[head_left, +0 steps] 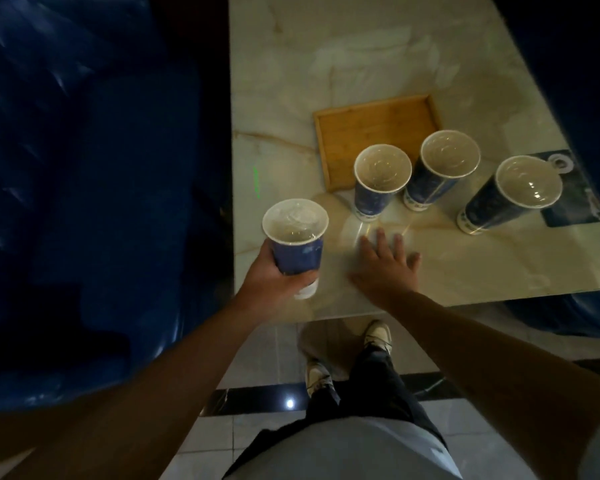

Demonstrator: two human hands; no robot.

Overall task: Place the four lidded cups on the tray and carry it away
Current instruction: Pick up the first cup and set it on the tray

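Note:
My left hand (274, 282) grips a blue paper cup with a clear lid (297, 237) by its lower body, held at the table's near left corner. Three more blue lidded cups stand upright on the marble table (291, 81): one (380, 181) at the tray's near edge, one (442, 168) just right of it, and one (510, 195) further right. A shallow wooden tray (371, 129) lies behind them with nothing on it. My right hand (387, 263) hovers with fingers spread over the table, just short of the nearest standing cup.
A dark blue glossy seat (84, 185) fills the left side, close to the table's edge. A dark printed mat (575, 199) lies at the right, under the rightmost cup. Below, my legs and white shoes (378, 336) stand on a tiled floor.

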